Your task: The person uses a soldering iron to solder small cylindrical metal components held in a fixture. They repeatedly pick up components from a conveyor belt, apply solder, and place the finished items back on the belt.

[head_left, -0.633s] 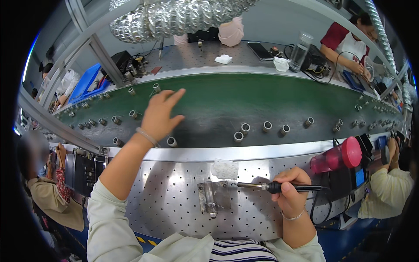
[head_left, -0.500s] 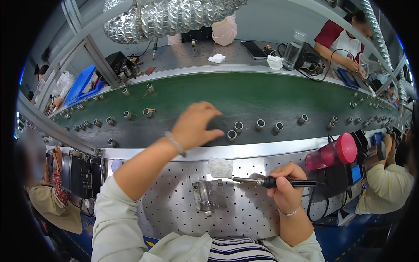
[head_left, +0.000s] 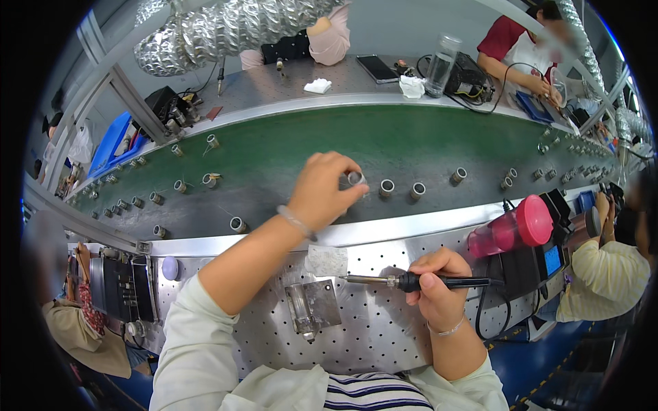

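My left hand reaches out over the green conveyor belt and pinches a small grey cylindrical part between its fingertips. Two similar parts stand just to its right on the belt. My right hand holds a black-handled soldering iron level over the perforated metal worktop, its tip pointing left toward a small metal fixture and a pale pad.
Several more grey parts dot the belt. A pink bottle and a black unit with a screen stand at right. Other people work across the belt and on both sides. A silver duct hangs overhead.
My left hand has swept right along the belt and closed its fingers on a grey part. The right hand with the soldering iron has stayed in place.
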A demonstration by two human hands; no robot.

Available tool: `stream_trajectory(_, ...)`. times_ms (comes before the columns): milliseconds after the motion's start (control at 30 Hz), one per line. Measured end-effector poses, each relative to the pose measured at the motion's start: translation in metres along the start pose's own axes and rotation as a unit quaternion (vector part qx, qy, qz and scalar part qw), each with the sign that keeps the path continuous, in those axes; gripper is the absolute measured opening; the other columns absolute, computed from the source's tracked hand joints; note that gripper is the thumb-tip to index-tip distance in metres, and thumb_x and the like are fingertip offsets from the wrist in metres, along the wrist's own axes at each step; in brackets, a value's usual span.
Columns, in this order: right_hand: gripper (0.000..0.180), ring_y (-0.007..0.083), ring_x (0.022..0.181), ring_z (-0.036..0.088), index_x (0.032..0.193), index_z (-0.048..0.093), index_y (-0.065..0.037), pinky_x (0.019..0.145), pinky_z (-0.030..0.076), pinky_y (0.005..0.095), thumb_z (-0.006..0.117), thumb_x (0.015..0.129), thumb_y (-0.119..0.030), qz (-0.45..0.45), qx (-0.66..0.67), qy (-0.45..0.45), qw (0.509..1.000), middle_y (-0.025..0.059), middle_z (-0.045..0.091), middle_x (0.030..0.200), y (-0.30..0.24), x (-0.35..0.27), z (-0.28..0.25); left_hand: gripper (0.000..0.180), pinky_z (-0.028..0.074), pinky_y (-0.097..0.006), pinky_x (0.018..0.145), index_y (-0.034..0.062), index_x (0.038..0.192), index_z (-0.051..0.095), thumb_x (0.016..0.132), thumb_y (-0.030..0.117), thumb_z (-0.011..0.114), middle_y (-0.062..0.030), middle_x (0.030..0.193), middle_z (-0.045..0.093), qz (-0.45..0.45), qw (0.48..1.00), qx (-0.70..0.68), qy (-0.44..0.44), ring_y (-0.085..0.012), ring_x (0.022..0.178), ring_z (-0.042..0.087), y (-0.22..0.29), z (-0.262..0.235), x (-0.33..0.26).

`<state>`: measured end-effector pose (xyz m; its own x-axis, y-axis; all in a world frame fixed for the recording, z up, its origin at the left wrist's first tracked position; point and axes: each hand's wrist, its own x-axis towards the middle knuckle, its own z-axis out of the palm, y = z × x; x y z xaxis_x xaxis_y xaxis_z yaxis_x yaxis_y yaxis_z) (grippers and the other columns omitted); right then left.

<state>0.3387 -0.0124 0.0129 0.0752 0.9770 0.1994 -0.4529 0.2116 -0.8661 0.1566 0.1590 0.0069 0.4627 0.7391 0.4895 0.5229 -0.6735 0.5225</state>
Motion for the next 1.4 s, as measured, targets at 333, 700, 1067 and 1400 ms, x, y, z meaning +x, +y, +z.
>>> stream_trajectory(333, 0.019, 0.0111, 0.047, 0.054, 0.08, 0.054, 0.003, 0.045, 0.044, 0.02, 0.065, 0.081, -0.013, -0.021, -0.017, -0.024, 0.999, 0.0118, 0.059, 0.065, 0.006, -0.002, 0.013, 0.032, 0.046, -0.019, 0.062, -0.0027, 0.107, 0.063, 0.078, 0.007, 0.07, -0.0038, 0.089, 0.064, -0.32, 0.712, -0.55, -0.296, -0.006, 0.072, 0.055, -0.005, -0.1, -0.103)
stream_trajectory(700, 0.02, 0.0108, 0.046, 0.048, 0.083, 0.049, 0.001, 0.041, 0.038, 0.0192, 0.058, 0.085, -0.017, -0.008, -0.085, -0.063, 0.994, 0.0117, 0.055, 0.065, 0.022, 0.0, 0.011, 0.08, 0.043, -0.029, 0.09, 0.0017, 0.139, 0.034, 0.07, 0.001, 0.073, -0.0166, 0.129, 0.047, -0.277, 0.631, -0.685, -0.237, -0.021, 0.112, 0.05, 0.02, -0.079, -0.126)
stream_trajectory(1067, 0.021, 0.0102, 0.044, 0.05, 0.082, 0.052, 0.002, 0.042, 0.039, 0.0191, 0.063, 0.082, -0.016, -0.006, -0.076, -0.08, 0.994, 0.0107, 0.056, 0.062, 0.024, -0.005, 0.016, 0.089, 0.046, -0.032, 0.09, 0.0055, 0.144, 0.024, 0.07, 0.01, 0.074, -0.0208, 0.126, 0.047, -0.362, 0.633, -0.668, -0.146, -0.027, 0.105, 0.057, 0.032, -0.077, -0.145)
stream_trajectory(1400, 0.018, 0.0132, 0.048, 0.054, 0.082, 0.055, 0.004, 0.045, 0.044, 0.0216, 0.068, 0.077, -0.008, 0.014, -0.057, -0.103, 0.993, 0.011, 0.057, 0.065, 0.024, -0.007, 0.016, 0.057, 0.05, -0.027, 0.079, -0.0027, 0.121, 0.052, 0.069, 0.003, 0.074, -0.0171, 0.114, 0.054, -0.357, 0.667, -0.634, -0.159, -0.0217, 0.098, 0.058, 0.028, -0.069, -0.148)
